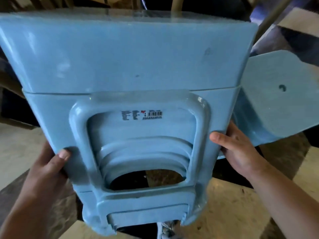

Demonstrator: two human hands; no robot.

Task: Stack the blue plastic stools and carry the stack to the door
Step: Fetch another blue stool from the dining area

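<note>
both hands grip stool stack (131, 54)

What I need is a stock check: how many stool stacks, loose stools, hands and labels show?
stool stack: 1 (stools within it cannot be counted)
loose stool: 1
hands: 2, left hand and right hand
barcode label: 1
Total: 5

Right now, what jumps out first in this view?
A stack of blue stools fills the middle of the frame, held up close. The left hand and right hand grip its two sides. Another blue stool shows at right, behind it.
</note>
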